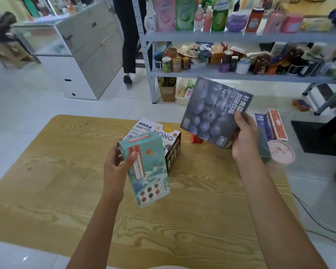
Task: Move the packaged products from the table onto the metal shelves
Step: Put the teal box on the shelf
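- My left hand (115,169) gripped the teal box (149,171), with the thumb across its front face and the fingers (115,152) curled round its left edge.
- That box was tilted over the middle of the counter (56,181). I could not tell whether its near end touched the wood.
- My right hand (244,138) pinched the blueberry box (211,111) at its near right corner, thumb on the printed face. The other fingers were hidden behind it.
- I held that box up, tilted, above the far right part of the counter and in front of the metal shelves (221,36).
- A white-and-black box (163,133) stood on the counter just behind the teal box.
- A pink-lidded tub (281,151) and a red-patterned box (277,124) sat near the counter's right edge.
- The shelves, on the far right, carried bottles, jars and packets.
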Motion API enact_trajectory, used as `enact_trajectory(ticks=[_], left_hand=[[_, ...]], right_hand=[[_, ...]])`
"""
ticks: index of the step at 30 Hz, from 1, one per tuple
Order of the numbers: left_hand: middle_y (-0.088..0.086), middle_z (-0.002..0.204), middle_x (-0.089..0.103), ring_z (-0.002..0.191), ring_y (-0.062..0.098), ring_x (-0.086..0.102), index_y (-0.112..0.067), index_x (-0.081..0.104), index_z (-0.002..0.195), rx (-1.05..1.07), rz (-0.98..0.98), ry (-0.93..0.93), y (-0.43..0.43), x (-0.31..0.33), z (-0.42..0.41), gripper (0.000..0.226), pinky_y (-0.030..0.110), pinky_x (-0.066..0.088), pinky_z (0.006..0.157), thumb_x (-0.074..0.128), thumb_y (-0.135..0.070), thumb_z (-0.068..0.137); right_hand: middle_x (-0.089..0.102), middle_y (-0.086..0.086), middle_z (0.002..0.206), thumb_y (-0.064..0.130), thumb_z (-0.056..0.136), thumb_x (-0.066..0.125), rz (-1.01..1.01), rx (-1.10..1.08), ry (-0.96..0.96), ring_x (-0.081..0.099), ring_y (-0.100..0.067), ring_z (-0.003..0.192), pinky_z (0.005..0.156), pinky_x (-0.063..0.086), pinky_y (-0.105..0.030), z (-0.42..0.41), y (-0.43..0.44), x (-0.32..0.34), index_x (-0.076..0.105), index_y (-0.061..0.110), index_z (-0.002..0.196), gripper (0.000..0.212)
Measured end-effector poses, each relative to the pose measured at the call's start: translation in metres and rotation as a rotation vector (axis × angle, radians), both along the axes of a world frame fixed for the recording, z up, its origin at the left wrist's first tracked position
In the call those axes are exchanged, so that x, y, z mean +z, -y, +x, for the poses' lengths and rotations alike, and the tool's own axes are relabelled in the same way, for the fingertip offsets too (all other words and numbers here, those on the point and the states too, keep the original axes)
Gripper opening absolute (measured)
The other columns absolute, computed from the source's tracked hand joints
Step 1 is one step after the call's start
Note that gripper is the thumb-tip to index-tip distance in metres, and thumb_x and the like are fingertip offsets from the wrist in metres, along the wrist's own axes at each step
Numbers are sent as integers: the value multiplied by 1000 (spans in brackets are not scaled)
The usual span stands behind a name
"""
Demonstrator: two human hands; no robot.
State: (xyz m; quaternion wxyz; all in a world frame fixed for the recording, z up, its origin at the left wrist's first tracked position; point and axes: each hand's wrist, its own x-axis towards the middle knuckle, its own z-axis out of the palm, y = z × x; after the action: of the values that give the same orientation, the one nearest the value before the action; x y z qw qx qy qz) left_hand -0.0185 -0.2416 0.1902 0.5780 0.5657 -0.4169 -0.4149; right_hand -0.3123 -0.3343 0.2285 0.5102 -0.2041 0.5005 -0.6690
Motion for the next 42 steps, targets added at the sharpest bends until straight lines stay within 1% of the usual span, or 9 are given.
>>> enact_trajectory(ticks=[5,9,13,18,25,30,34,38,42], left_hand=[[4,97,66,81,13,61,-7,57,122,102,-23,-21,-21,9,29,50,22,52,61,66,-34,80],[4,102,68,85,14,63,-9,57,126,204,-32,-47,-40,18,65,63,26,55,65,70,-42,74],[5,101,68,86,17,64,-10,58,124,316,-62,-36,-71,28,115,64,25,54,64,71,-43,71],[6,99,68,81,16,66,-18,58,123,519,-85,-41,-139,39,208,68,28,56,65,74,-46,63],[4,104,68,86,13,65,-23,59,117,875,-95,4,-270,43,349,63,23,55,63,80,-40,60],[4,107,66,88,11,66,-15,55,119,1156,-92,30,-375,43,415,78,21,55,63,82,-43,52],[-5,102,65,81,-6,65,-23,53,112,1358,-78,40,-438,43,434,66,14,52,63,91,-21,57],[-2,114,64,104,10,64,-28,51,116,1542,-18,47,-487,43,455,78,28,56,77,84,-44,48],[-3,121,62,114,15,60,-27,47,122,1679,-15,34,-515,41,490,85,39,56,85,88,-41,49]], right_hand=[[61,10,98,30,96,55,-147,52,-628,62,-1,90,73,50,-19,32,-16,10,51,26,115,20],[61,-4,123,40,96,50,-221,231,-1221,58,-23,109,86,45,-33,71,-12,18,50,27,130,37],[59,-5,126,49,95,46,-361,429,-1509,56,-25,110,87,43,-35,142,-19,34,49,25,135,47],[68,-3,102,72,77,34,-620,615,-1578,61,-23,88,67,38,-27,275,-46,55,65,21,111,69],[66,1,76,76,75,45,-989,855,-1593,58,-20,66,53,37,-28,485,-111,55,66,21,85,61],[69,1,82,68,76,55,-1181,1067,-1499,63,-22,74,59,41,-31,619,-182,49,68,21,90,51],[70,-1,84,72,73,44,-1385,1224,-1374,63,-23,73,62,46,-32,710,-241,42,68,19,92,61],[68,1,83,73,73,37,-1536,1350,-1255,61,-21,72,60,43,-30,793,-289,36,67,19,93,64],[69,2,85,62,80,54,-1653,1423,-1169,60,-20,74,60,38,-27,877,-324,25,67,21,98,47]])
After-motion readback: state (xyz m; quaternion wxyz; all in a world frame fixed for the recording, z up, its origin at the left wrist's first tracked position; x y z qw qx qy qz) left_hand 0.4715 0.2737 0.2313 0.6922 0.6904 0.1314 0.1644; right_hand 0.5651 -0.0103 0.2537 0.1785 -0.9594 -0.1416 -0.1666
